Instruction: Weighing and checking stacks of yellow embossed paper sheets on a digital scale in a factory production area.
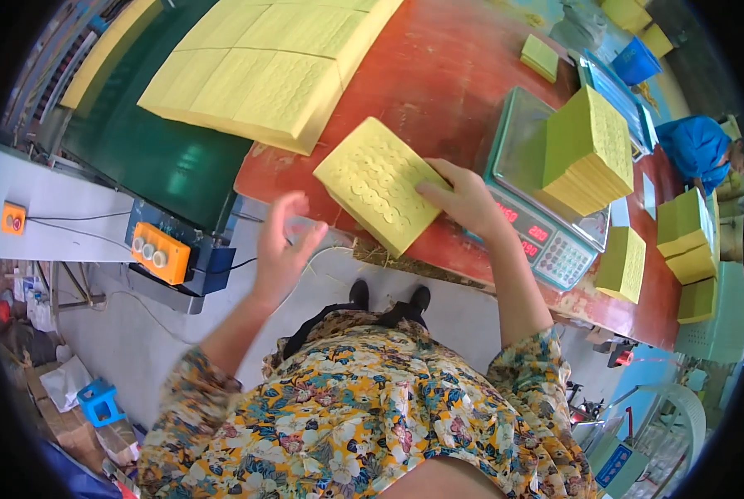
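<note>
A thick stack of yellow paper (380, 185), its top sheet cut with rows of curved, coin-like slits, is tilted at the front edge of the red table. My right hand (463, 195) grips its right side, thumb on top; the fingers beneath are hidden. To the left of the stack, my left hand (284, 249) is apart from it, with fingers spread and nothing in them. Just right of my right hand stands a digital scale (547, 237) with lit red digits. Another tall yellow paper stack (588, 150) rests on the scale's metal pan.
A large block of yellow stacks (255, 75) lies at the far left, across a green conveyor belt (172, 179) and the red table (438, 58). An orange button box (160, 252) hangs below the belt. More stacks (622, 264) sit right of the scale. A person in blue (692, 150) is at far right.
</note>
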### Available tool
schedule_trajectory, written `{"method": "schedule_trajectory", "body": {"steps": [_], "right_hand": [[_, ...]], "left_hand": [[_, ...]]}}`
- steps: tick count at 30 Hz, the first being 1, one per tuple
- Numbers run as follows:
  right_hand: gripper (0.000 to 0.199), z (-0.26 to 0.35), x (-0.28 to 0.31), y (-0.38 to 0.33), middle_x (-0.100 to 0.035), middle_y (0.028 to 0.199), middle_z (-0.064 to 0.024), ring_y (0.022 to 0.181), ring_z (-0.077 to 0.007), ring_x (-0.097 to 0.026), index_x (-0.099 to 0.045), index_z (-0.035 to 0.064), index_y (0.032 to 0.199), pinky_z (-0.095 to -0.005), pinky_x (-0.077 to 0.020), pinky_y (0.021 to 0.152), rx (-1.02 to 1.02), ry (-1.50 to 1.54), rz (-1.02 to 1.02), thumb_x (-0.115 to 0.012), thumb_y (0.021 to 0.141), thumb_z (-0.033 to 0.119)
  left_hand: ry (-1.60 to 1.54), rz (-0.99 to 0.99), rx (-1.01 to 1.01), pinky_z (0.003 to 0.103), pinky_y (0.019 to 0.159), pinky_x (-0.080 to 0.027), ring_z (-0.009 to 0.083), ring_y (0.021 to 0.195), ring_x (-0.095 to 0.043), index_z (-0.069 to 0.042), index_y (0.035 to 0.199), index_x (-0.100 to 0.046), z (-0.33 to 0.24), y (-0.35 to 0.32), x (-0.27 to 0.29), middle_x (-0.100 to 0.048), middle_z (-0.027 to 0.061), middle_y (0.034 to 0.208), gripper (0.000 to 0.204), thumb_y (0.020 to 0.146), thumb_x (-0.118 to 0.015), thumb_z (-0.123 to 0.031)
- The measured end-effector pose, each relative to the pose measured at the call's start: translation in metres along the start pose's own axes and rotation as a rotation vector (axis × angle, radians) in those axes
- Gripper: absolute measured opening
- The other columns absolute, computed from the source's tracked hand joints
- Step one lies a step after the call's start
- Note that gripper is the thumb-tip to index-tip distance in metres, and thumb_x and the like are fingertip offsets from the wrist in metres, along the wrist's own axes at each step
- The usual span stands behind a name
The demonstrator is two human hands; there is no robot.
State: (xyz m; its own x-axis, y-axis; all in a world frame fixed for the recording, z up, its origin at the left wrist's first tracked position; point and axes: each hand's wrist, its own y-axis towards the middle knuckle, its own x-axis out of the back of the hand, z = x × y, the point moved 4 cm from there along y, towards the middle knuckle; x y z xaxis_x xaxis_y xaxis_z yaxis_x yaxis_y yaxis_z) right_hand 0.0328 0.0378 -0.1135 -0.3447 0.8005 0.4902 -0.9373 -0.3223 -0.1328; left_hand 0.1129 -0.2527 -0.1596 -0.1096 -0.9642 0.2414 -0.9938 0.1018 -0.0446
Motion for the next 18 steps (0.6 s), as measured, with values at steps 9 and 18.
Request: {"method": "schedule_trajectory", "body": {"steps": [9, 18], "right_hand": [[0.051, 0.018, -0.055, -0.065, -0.062, 0.112, -0.0243, 0.101, -0.0396, -0.062, -0.054, -0.0034, 0.124, -0.0438, -0.0498, 0.088, 0.066, -0.219, -0.312, -0.068, 0.086, 0.028], [0.054, -0.011, -0.066, -0.088, -0.064, 0.105, -0.0244, 0.097, -0.0331, -0.066, -0.052, -0.0022, 0.127, -0.0417, -0.053, 0.083, 0.019, 0.152, -0.335, -0.066, 0.089, 0.034]], "left_hand": [[-0.813, 0.045, 0.208, 0.045, 0.107, -0.034, 0.0254, 0.137, -0.037, -0.014, 0.154, -0.017, 0.012, -0.018, -0.066, -0.037, 0.0103, 0.15, 0.081, 0.094, -0.056, -0.051], [-0.709, 0.028, 0.29, 0.041, 0.107, -0.039, 0.0229, 0.128, -0.046, -0.009, 0.144, -0.033, 0.029, -0.032, -0.062, -0.046, 0.0101, 0.137, 0.055, 0.095, -0.053, -0.026]]}}
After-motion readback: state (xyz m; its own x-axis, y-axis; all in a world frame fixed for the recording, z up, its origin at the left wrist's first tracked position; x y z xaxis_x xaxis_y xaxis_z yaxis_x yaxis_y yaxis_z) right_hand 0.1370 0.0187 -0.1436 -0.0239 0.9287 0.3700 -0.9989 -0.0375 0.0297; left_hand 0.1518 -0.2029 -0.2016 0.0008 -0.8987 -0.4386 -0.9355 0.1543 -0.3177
